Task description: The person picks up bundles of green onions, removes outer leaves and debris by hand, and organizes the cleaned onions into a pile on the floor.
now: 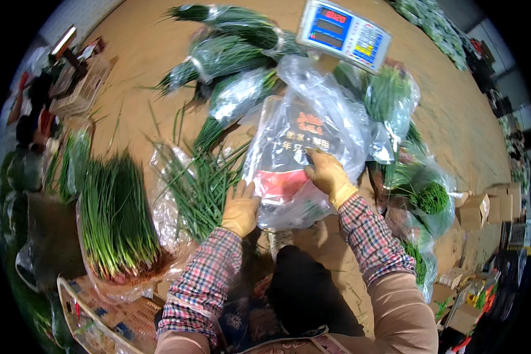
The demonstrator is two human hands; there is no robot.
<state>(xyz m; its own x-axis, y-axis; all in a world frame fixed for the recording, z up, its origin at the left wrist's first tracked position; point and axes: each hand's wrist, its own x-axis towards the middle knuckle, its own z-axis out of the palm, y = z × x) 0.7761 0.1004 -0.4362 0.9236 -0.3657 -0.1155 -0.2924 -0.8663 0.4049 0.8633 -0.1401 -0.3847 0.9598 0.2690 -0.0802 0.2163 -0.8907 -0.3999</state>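
A clear plastic bag (330, 112) with a black and red panel lies in front of me, crumpled toward its far end. My left hand (241, 207), in a yellowish glove, rests at the bag's near left edge with its fingers stretched forward. On the bag's right half lies my right hand (330, 176), also gloved, its fingers extended and thumb apart. Neither hand visibly grips anything. Loose green scallions (203, 189) spread just left of my left hand, partly over clear plastic. Whatever lies under the bag is hidden.
A digital scale display (343, 35) stands beyond the bag. Bagged green bundles (236, 56) lie at the far left, others (428, 194) at right. A thick upright scallion bunch (118, 218) is at left, above a basket (109, 321). Cardboard boxes (475, 211) sit farther right.
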